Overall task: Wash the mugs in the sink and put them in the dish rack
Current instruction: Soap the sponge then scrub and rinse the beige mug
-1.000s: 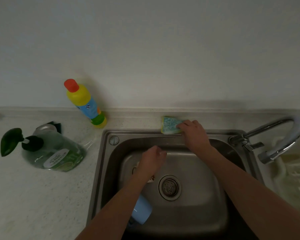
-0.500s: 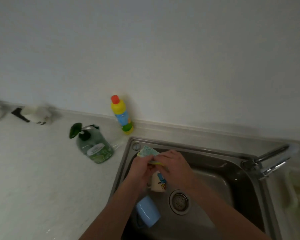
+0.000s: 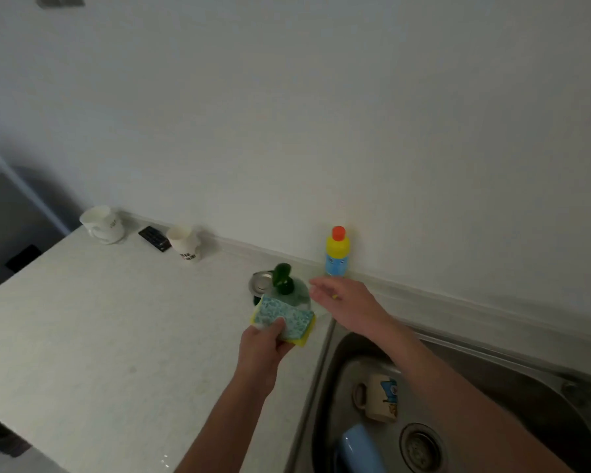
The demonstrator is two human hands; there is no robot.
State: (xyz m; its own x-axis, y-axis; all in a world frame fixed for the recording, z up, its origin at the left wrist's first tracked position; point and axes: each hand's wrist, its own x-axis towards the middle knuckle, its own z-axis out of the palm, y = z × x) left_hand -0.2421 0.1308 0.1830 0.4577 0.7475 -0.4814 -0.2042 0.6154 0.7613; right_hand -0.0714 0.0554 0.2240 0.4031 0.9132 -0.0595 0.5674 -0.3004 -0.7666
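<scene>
Here the left hand (image 3: 261,349) grips a blue-and-yellow sponge (image 3: 282,318) just in front of the green pump soap bottle (image 3: 289,289) on the countertop (image 3: 99,329). The right hand (image 3: 347,303), fingers loose and holding nothing, hovers beside the pump. In the sink (image 3: 492,380) lie a cream cartoon-print mug (image 3: 379,397) and a blue mug (image 3: 360,450). Two white mugs (image 3: 185,243) by the wall carry dark lettering too blurred to read.

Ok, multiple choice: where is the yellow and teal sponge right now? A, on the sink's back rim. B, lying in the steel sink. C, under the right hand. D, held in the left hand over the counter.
D: the left hand grips the yellow and teal sponge by the green soap pump bottle.
</scene>
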